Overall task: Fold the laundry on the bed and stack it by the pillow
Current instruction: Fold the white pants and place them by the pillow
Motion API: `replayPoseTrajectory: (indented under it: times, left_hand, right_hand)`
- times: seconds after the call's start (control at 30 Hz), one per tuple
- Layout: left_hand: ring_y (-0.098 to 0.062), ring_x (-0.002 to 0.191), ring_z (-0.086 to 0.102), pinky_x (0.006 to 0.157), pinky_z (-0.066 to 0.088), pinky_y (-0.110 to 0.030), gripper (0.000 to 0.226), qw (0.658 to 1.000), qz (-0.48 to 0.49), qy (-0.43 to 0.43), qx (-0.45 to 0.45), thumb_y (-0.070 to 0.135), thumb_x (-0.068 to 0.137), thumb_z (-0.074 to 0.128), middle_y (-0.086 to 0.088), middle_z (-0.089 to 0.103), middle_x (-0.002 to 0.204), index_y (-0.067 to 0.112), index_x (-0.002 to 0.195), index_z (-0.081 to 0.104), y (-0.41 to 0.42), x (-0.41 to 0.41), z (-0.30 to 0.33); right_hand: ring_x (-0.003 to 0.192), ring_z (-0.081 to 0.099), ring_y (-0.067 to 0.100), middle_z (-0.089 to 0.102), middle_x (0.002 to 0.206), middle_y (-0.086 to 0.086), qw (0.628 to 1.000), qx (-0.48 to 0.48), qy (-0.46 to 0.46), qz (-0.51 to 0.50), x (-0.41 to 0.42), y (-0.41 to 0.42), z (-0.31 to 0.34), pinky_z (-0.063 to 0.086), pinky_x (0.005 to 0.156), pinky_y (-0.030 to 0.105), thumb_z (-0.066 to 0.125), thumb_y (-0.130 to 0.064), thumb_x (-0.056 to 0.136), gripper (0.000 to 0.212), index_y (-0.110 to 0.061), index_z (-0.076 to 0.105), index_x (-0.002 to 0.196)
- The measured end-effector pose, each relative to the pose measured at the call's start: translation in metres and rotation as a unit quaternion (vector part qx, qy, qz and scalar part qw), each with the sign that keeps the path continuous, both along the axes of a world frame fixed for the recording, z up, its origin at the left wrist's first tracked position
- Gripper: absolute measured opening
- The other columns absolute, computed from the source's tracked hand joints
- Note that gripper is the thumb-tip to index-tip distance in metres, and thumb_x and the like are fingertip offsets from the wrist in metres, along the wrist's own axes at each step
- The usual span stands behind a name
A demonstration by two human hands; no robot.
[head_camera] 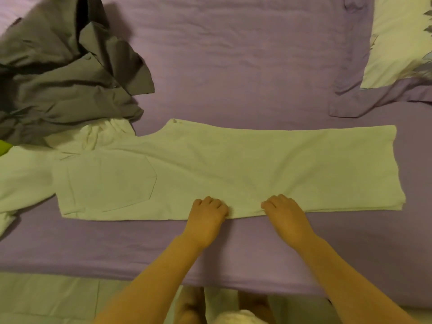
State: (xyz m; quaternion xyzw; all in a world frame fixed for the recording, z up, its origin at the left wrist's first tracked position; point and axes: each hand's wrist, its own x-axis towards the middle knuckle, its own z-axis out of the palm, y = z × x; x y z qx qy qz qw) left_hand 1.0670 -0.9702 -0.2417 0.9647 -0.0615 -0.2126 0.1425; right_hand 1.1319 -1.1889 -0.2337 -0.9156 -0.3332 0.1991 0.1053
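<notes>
Two hands at the near edge of the trousers (210, 169), that's what we see first. We see the left hand (205, 220) with fingers curled under, knuckles up, gripping the near hem of the pale fabric around its middle. The right hand (286, 215) sits just beside it, apart from it, fingers also curled down onto the same edge and pinching the cloth. Both forearms come up from the bottom of the view.

We find the trousers lying flat across the bed (233, 66), folded lengthwise so the legs lie one on the other, waist to the left, leg ends to the right. A back pocket (112, 183) faces up near the waist. The elastic waist part bunches up at upper left, touching the grey shirt (65, 73), which is a crumpled heap at the far left. More pale cloth (21, 181) lies at the left edge, partly under the trousers' waist; we can't tell what garment it is. A sliver of green (3, 147) shows at the left border.

We see the pillow (397, 43) at the upper right corner, pale with a leaf print, well apart from the trousers. The sheet is purple, wrinkled. Below the bed edge we see pale floor (46, 300).
</notes>
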Motion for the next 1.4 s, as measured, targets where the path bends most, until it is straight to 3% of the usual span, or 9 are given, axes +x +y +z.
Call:
replayPoseTrajectory:
  times: [0.2,0.33,0.47,0.6,0.83,1.0,1.1,1.3,1.4]
  left_hand:
    - [-0.021,0.06,0.059,0.049,0.045,-0.03,0.046,0.995,0.007,0.002,0.101,0.006,0.033,0.086,-0.001,0.065,0.074,0.017,0.074,0.069,0.042,-0.008,0.001]
    - [-0.026,0.105,0.051,0.073,0.031,-0.03,0.041,0.989,0.008,0.074,0.125,0.009,0.084,0.057,-0.003,0.055,0.122,0.019,0.123,0.052,0.089,-0.022,-0.004]
    - [-0.025,0.112,0.048,0.082,0.03,-0.032,0.034,0.989,-0.013,0.108,0.096,0.014,0.092,0.046,0.0,0.052,0.126,0.024,0.125,0.051,0.109,-0.023,-0.008]
    - [-0.022,0.1,0.054,0.083,0.038,-0.035,0.036,0.977,0.164,0.133,0.016,0.054,0.092,0.044,0.002,0.059,0.107,0.024,0.105,0.059,0.133,-0.031,-0.007]
    - [-0.029,0.1,0.048,0.072,0.036,-0.036,0.027,0.925,0.357,-0.017,0.132,0.026,0.092,0.052,-0.009,0.054,0.112,0.014,0.117,0.052,0.204,-0.054,0.006]
    - [-0.037,0.136,0.024,0.108,0.03,-0.048,0.083,0.874,0.477,-0.019,0.095,0.043,0.08,0.071,-0.022,0.022,0.15,0.011,0.144,0.028,0.262,-0.055,0.013]
    - [-0.032,0.145,0.001,0.116,0.012,-0.05,0.101,0.887,0.453,0.045,0.077,0.061,0.079,0.061,-0.016,-0.003,0.158,0.021,0.152,0.003,0.284,-0.053,0.006]
    - [-0.032,0.145,-0.015,0.113,-0.008,-0.059,0.072,0.972,0.183,-0.028,0.141,0.061,0.094,0.023,-0.01,-0.014,0.159,0.027,0.152,-0.001,0.266,-0.025,-0.009]
    - [-0.032,0.142,-0.024,0.108,-0.016,-0.064,0.071,0.985,0.134,0.011,0.111,0.065,0.093,0.016,-0.007,-0.023,0.156,0.03,0.15,-0.008,0.234,-0.004,-0.019]
  right_hand:
    - [0.072,0.066,0.02,0.069,0.091,0.002,0.997,0.019,-0.006,0.072,-0.019,0.064,-0.01,0.05,0.057,0.024,0.091,-0.009,0.044,0.062,-0.017,0.073,0.103]
    - [0.097,0.056,0.025,0.06,0.113,0.007,0.995,-0.003,0.063,0.072,-0.026,0.102,-0.012,0.042,0.076,0.031,0.06,-0.021,0.087,0.037,-0.019,0.059,0.123]
    - [0.111,0.043,0.022,0.047,0.125,0.003,0.988,-0.058,0.103,0.094,-0.03,0.121,-0.022,0.036,0.082,0.032,0.038,-0.008,0.094,0.046,-0.023,0.041,0.136]
    - [0.127,0.035,0.024,0.034,0.148,0.001,0.991,-0.018,0.124,0.04,-0.037,0.154,-0.021,0.035,0.099,0.032,0.039,-0.024,0.099,0.046,-0.027,0.036,0.144]
    - [0.138,0.022,0.02,0.021,0.156,-0.003,0.992,-0.055,0.108,0.042,-0.033,0.206,-0.027,0.027,0.103,0.032,0.033,-0.035,0.101,0.042,-0.032,0.038,0.142]
    - [0.146,-0.011,0.026,-0.011,0.159,0.003,0.991,-0.128,0.044,0.009,0.02,0.246,-0.03,0.005,0.116,0.045,0.024,-0.047,0.1,0.057,-0.03,0.006,0.151]
    - [0.145,-0.014,0.025,-0.01,0.159,0.001,0.992,-0.121,0.038,-0.027,0.054,0.271,-0.03,-0.001,0.116,0.047,0.019,-0.049,0.099,0.058,-0.028,0.003,0.151]
    - [0.146,-0.007,0.029,-0.009,0.159,0.006,0.989,-0.135,0.035,-0.042,0.086,0.3,-0.031,0.005,0.116,0.049,0.025,-0.034,0.103,0.051,-0.026,0.01,0.151]
    - [0.14,0.022,0.035,0.02,0.155,0.016,0.99,-0.104,-0.024,-0.094,0.089,0.305,-0.031,0.018,0.113,0.044,0.036,-0.02,0.101,0.045,-0.025,0.031,0.146]
